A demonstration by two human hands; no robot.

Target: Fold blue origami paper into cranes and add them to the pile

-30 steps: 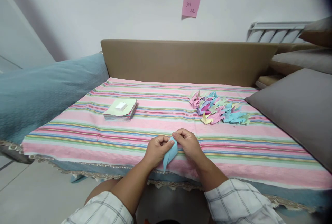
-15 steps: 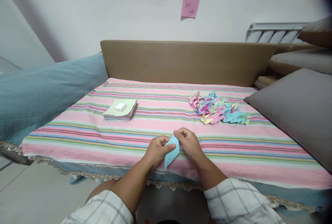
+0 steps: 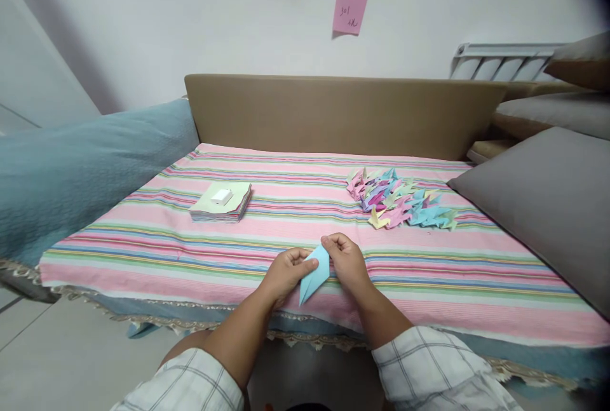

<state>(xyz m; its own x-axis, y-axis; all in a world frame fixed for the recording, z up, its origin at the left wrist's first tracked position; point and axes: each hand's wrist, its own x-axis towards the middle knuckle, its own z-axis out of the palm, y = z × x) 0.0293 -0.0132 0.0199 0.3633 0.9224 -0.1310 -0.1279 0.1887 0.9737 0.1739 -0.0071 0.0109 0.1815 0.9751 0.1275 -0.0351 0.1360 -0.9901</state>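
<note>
A light-blue sheet of origami paper (image 3: 318, 276), folded into a slim kite shape with its split point towards me, is held above the front of the striped cloth. My left hand (image 3: 288, 272) grips its left side, thumb lying on top and fingers underneath. At the upper corner, my right hand (image 3: 347, 261) pinches the paper between thumb and forefinger. Beyond my right hand lies a heap of folded paper cranes (image 3: 399, 200) in pink, blue, yellow, green and purple. A stack of square coloured paper (image 3: 222, 213) sits to the left, with a small white block (image 3: 222, 197) on it.
The striped cloth (image 3: 157, 252) covers a seat with a brown backrest (image 3: 343, 112). Grey cushions (image 3: 548, 201) pile up on the right, and a blue-covered armrest (image 3: 95, 157) bounds the left. A pink note (image 3: 350, 12) hangs on the wall.
My left thumb has slid slightly left and up on the blue paper. The paper's lower point has swung a little left and up. The right hand still pinches the top corner.
</note>
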